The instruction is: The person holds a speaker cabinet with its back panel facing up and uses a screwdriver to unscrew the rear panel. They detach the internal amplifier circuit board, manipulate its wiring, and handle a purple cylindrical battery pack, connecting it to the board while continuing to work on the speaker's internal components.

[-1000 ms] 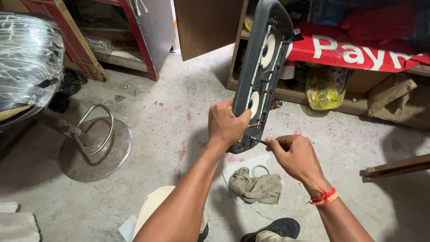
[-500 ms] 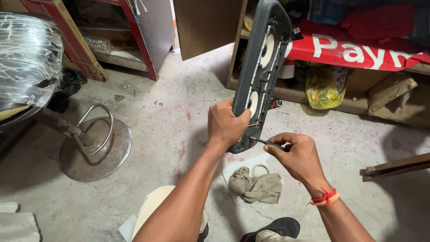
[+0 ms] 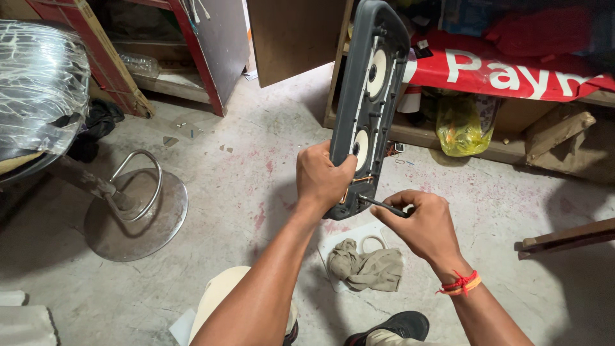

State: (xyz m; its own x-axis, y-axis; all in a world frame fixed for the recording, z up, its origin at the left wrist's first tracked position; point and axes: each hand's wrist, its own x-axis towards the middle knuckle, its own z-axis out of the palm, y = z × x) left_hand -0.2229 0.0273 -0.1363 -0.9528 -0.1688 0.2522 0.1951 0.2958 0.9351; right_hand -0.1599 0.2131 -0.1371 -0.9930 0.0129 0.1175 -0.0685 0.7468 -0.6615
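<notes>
From the head view we see our left hand (image 3: pixel 323 176) clamped around the lower end of an upright grey speaker panel (image 3: pixel 368 102) held above the concrete floor (image 3: pixel 243 173), while our right hand (image 3: pixel 419 224) pinches a thin black screwdriver (image 3: pixel 382 205), its tip at the panel's bottom edge.

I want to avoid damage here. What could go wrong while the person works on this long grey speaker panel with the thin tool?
1. The left hand alone holds the grey speaker panel upright by its lower end; it could tip and fall on the concrete floor.
2. The right hand aims the thin dark tool near thin copper wires; a slip might break them.
3. The tool tip is also near the lower speaker cone, which could be pierced.
</notes>
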